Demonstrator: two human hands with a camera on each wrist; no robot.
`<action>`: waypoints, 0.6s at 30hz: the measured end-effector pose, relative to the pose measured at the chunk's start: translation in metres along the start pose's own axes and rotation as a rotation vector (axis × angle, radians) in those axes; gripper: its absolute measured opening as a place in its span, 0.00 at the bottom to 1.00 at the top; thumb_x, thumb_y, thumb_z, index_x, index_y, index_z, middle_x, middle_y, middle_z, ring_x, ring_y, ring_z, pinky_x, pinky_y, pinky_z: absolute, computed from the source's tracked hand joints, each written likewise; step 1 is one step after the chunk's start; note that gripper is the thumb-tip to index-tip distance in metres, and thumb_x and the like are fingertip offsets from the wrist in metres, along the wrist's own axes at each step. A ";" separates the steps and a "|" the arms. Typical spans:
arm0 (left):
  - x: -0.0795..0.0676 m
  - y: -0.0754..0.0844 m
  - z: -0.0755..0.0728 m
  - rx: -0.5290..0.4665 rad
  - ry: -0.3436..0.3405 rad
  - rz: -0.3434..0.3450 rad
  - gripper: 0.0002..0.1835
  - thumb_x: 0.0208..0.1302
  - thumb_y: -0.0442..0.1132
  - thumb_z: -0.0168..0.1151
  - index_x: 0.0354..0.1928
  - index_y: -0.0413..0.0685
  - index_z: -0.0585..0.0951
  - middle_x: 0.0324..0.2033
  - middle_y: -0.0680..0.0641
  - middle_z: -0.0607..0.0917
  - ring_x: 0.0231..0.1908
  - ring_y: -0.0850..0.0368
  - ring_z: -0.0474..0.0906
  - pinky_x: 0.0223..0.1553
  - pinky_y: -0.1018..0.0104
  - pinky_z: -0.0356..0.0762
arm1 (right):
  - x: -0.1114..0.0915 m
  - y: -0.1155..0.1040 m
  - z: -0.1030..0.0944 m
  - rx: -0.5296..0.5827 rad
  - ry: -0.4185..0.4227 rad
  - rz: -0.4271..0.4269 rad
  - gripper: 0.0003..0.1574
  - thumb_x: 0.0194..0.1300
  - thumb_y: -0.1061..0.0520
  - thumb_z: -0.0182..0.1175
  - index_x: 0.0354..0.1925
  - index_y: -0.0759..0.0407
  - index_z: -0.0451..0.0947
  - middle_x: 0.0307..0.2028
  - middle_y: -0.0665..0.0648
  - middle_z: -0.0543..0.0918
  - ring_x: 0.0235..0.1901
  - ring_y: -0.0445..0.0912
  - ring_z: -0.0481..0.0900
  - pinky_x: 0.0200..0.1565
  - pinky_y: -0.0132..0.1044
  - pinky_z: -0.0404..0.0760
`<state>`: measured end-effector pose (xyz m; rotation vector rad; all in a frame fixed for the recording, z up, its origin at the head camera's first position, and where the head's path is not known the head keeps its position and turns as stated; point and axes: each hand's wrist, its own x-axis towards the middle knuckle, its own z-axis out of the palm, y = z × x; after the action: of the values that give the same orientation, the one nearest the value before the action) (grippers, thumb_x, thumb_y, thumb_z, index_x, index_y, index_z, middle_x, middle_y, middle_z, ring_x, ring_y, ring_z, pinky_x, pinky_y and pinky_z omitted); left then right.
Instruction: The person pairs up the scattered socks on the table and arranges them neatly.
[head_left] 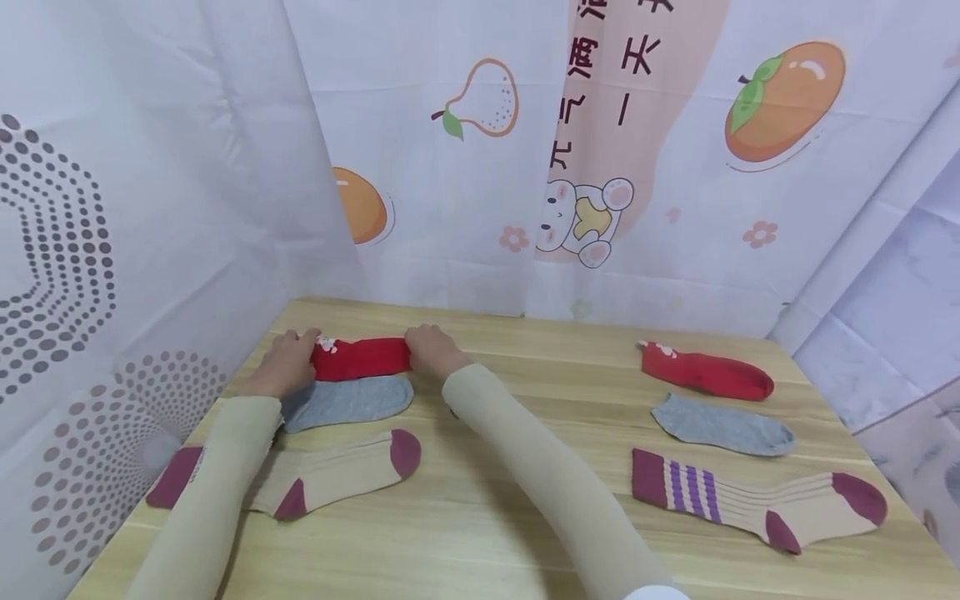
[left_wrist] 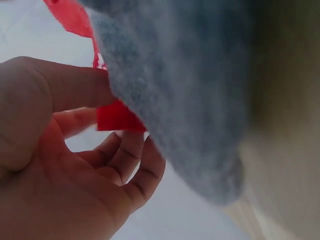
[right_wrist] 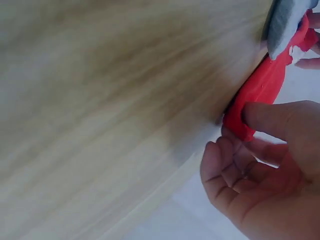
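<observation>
I see both hands at the far left of the table, around 10 o'clock, on a red sock stretched level between them. The left hand has its 9 o'clock end, the cuff, pinched between thumb and fingers; from my side I cannot tell whether the thumb also touches the gray sock hiding its tip. The right hand nips the toe at 3 o'clock, thumb against the forefinger, the other fingers loosely bent. The left sleeve points toward 1 o'clock, crossing above a cream sock; the right sleeve slants toward 10 or 11. The gray sock lies just beside the red one, at its 6 o'clock. Well apart, at 3 o'clock, lies another red sock.
</observation>
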<state>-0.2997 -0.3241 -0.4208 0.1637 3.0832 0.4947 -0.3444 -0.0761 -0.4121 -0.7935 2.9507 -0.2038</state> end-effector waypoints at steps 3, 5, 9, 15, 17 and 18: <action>0.003 -0.002 0.001 0.016 0.014 0.022 0.24 0.58 0.26 0.57 0.58 0.23 0.70 0.43 0.26 0.73 0.47 0.30 0.70 0.47 0.36 0.74 | -0.001 0.003 0.001 -0.003 0.035 -0.029 0.08 0.71 0.60 0.57 0.44 0.60 0.81 0.35 0.53 0.83 0.33 0.42 0.76 0.37 0.29 0.77; 0.005 -0.004 0.002 0.014 0.034 0.039 0.19 0.60 0.28 0.59 0.52 0.22 0.74 0.39 0.29 0.75 0.42 0.34 0.72 0.43 0.41 0.76 | -0.002 0.006 0.000 0.011 0.063 -0.038 0.07 0.71 0.60 0.56 0.43 0.60 0.81 0.34 0.53 0.83 0.32 0.42 0.76 0.36 0.29 0.77; 0.005 -0.006 -0.002 -0.041 0.069 0.054 0.15 0.65 0.33 0.60 0.47 0.26 0.75 0.36 0.33 0.76 0.38 0.40 0.73 0.38 0.49 0.77 | -0.007 0.011 -0.007 0.059 0.125 -0.042 0.08 0.73 0.58 0.55 0.41 0.59 0.80 0.32 0.52 0.81 0.31 0.43 0.75 0.35 0.31 0.76; -0.001 0.004 -0.019 -0.147 0.041 0.036 0.16 0.68 0.35 0.60 0.52 0.32 0.72 0.47 0.30 0.79 0.45 0.37 0.75 0.47 0.43 0.79 | -0.015 0.022 -0.020 0.121 0.212 -0.020 0.09 0.74 0.58 0.55 0.39 0.60 0.81 0.34 0.52 0.82 0.34 0.43 0.77 0.37 0.33 0.77; -0.002 0.009 -0.022 -0.159 0.029 0.042 0.19 0.68 0.35 0.61 0.55 0.31 0.71 0.51 0.28 0.77 0.49 0.35 0.74 0.51 0.39 0.77 | -0.019 0.027 -0.022 0.150 0.226 -0.010 0.08 0.73 0.58 0.55 0.39 0.60 0.80 0.35 0.53 0.82 0.34 0.43 0.77 0.38 0.34 0.78; -0.002 0.012 -0.023 -0.164 0.022 0.043 0.20 0.67 0.36 0.63 0.56 0.32 0.71 0.52 0.28 0.77 0.51 0.33 0.73 0.52 0.39 0.76 | -0.021 0.030 -0.023 0.164 0.228 -0.003 0.08 0.73 0.59 0.55 0.39 0.60 0.80 0.35 0.53 0.82 0.34 0.43 0.77 0.38 0.33 0.78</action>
<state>-0.2968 -0.3206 -0.3950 0.2237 3.0474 0.7519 -0.3431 -0.0373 -0.3929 -0.8007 3.0881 -0.5650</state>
